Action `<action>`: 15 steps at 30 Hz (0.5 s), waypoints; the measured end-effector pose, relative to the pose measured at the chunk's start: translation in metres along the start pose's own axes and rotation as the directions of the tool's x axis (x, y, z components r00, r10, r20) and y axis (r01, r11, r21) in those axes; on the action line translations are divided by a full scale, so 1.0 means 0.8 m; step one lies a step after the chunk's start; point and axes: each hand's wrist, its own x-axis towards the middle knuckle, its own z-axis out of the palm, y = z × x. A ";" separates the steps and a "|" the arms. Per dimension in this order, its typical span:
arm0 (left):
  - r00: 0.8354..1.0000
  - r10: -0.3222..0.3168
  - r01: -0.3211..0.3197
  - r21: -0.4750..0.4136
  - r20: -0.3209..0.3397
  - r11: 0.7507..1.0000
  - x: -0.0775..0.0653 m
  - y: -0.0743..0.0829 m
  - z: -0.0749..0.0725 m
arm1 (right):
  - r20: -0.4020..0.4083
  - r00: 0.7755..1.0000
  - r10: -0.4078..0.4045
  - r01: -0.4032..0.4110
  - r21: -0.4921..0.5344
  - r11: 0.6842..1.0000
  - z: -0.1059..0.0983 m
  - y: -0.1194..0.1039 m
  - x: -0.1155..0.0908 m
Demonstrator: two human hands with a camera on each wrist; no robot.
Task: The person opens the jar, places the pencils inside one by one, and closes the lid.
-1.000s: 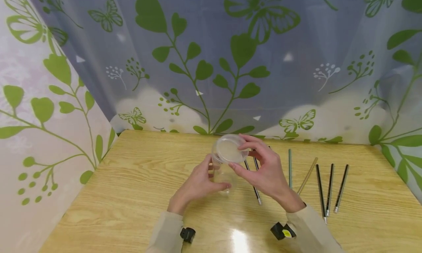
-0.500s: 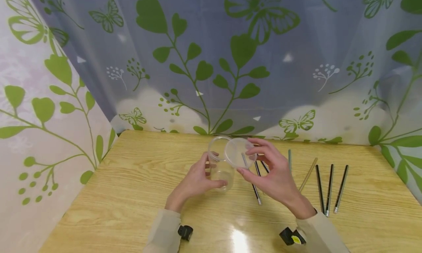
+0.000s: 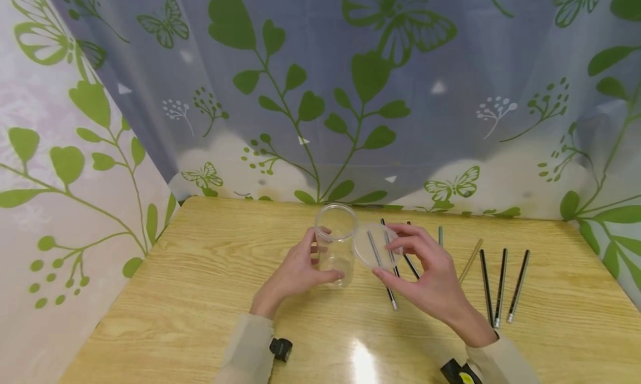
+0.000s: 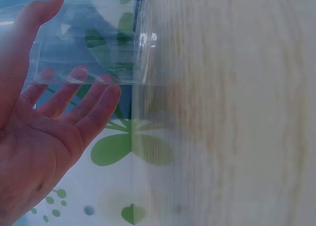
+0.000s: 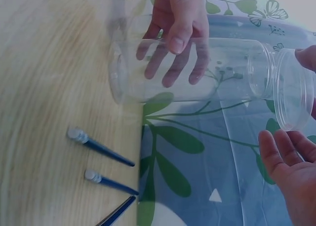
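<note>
My left hand (image 3: 297,272) grips a clear plastic jar (image 3: 343,253) round its side, thumb in front and fingers behind. The jar is upright with its round mouth uncovered, and nothing shows inside it. Whether its base touches the table I cannot tell. My right hand (image 3: 430,278) holds the jar's clear round lid (image 3: 365,247) by the edge, between thumb and fingers. This lid (image 5: 291,90) is off the jar, just right of its rim in the head view. Dark pencils (image 3: 392,299) lie behind the lid and right hand, partly covered by them.
On the right of the wooden table (image 3: 200,278) lie more dark pencils (image 3: 501,284), a tan pencil (image 3: 471,259) and a green one (image 3: 440,235), partly hidden by the right hand. A leaf-and-butterfly patterned curtain (image 3: 310,94) hangs along the table's far edge.
My right hand has lifted the lid off the jar's mouth and carried it right and slightly down. My left hand keeps its grip on the jar, which has shifted slightly left.
</note>
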 end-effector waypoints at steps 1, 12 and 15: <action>1.000 0.002 -0.002 0.000 0.000 1.000 0.000 0.000 0.000 | 0.008 1.000 0.017 -0.017 -0.002 1.000 -0.002 0.000 -0.002; 1.000 -0.012 0.012 -0.004 -0.001 1.000 0.000 0.000 0.000 | 0.042 0.999 0.030 -0.028 -0.054 0.998 -0.010 0.006 -0.023; 1.000 -0.014 0.014 -0.007 0.000 1.000 0.000 0.000 0.000 | 0.054 0.998 0.023 -0.020 -0.064 0.998 -0.011 0.008 -0.029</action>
